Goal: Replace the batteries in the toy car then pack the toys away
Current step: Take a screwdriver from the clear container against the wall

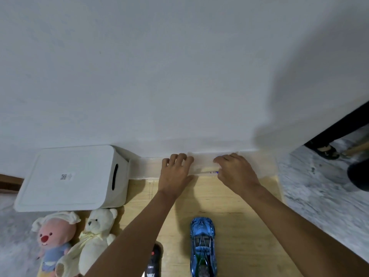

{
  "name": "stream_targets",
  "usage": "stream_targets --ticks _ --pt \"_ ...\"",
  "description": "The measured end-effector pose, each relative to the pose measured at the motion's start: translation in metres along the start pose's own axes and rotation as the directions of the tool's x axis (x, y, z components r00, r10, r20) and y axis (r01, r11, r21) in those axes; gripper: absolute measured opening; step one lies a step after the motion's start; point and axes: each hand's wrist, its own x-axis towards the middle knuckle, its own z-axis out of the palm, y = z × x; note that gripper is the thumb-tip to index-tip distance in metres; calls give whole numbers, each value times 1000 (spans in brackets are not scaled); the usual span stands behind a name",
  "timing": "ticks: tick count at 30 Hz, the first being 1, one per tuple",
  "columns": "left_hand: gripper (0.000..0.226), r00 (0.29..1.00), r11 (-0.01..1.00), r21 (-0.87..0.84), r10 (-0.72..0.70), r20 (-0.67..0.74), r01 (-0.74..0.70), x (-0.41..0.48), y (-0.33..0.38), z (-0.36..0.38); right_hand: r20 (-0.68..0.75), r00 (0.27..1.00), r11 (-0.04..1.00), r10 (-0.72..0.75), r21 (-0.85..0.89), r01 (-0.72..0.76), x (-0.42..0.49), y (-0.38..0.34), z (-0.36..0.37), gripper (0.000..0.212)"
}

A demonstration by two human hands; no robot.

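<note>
1. L hand [175, 172]: palm down, fingers curled over the top of a clear rectangular plastic box [147, 166]. R hand [236, 172]: fingers bent over the same box, thumb at its near side. Both hands clamp on the box, side by side w/ a small gap btwn them.
2. The box sits at the far edge of the light wooden counter [239, 226], long side against the white wall [179, 76]. A small white item w/ blue tip [213, 172] shows btwn the hands; can't tell what it is.
3. Shiny blue toy car [202, 246]: on the counter by its near edge, btwn the two forearms, lengthwise toward the far edge, well apart from the box.
4. Black remote control w/ red button [154, 260]: near edge, left of the car, partly hidden by the L forearm.
5. White lidded plastic storage bin [75, 176]: far-left corner, just beside the box's left end, dark handle slot facing the box.
6. Cream teddy bear [95, 236] & pink-faced plush in a white hood [52, 242]: left edge, nearer than the bin, touching each other.
7. Dark shoe [327, 151]: on the grey marbled floor [309, 186], beyond the right edge.
</note>
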Motion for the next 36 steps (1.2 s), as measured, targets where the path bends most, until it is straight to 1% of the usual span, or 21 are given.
stream_targets --ticks 2,4,6,8,12,15,17,18,19,20,21,23,25,28,31,32,34,36 --pt "83 998 997 -44 -65 -2 65 -2 1 -1 -47 995 987 87 141 -80 5 0 -10 28" --pt "100 995 993 -53 -103 -14 102 -4 2 -2 -111 985 972 134 210 -109 10 2 -18 18" --pt "110 993 993 -50 -108 -38 106 -5 2 -3 -250 961 980 118 185 -72 11 6 -20 13" --pt "117 992 993 -46 -111 -52 109 -6 2 -4 -354 931 991 89 128 -46 12 7 -17 12" --pt "126 991 991 -52 -126 -49 123 -7 2 -6 -409 904 986 122 157 -62 16 9 -9 9" --pt "127 990 990 -44 -139 -33 138 -8 3 -5 -416 908 988 57 152 8 10 5 -4 11" --pt "126 988 988 -43 -148 -47 146 -8 3 -4 -357 932 984 53 179 13 1 1 0 13" --pt "126 987 988 -43 -153 -55 151 -8 4 -3 -277 959 980 60 199 -4 -2 0 2 15" --pt "126 986 987 -36 -156 -60 154 -8 4 -3 -152 986 977 67 210 -34 -1 0 5 18" --pt "127 986 987 -28 -157 -60 155 -8 4 -3 -10 998 979 67 196 -64 3 1 9 25" --pt "127 986 988 -24 -157 -60 156 -9 4 -2 105 993 986 58 151 -73 8 3 15 32" --pt "127 985 987 -29 -162 -62 161 -10 4 -2 239 970 999 46 15 -51 20 5 21 38" --pt "127 983 985 -45 -171 -63 168 -10 5 -2 298 953 996 58 -79 -36 29 3 25 37" --pt "127 983 983 -67 -176 -50 172 -10 5 0 367 925 987 97 -156 -41 35 -2 23 31" --pt "127 983 982 -72 -180 -40 176 -10 5 -1 395 910 982 125 -183 -55 40 -2 23 26" --pt "126 983 982 -71 -181 -36 178 -10 5 -2 406 906 988 122 -141 -69 40 -2 22 25" --pt "127 984 982 -67 -179 -18 178 -10 5 -2 427 900 994 82 32 -106 40 -2 19 18" --pt "127 984 983 -51 -177 -5 176 -10 5 -2 458 888 973 38 184 -137 37 -2 13 13"
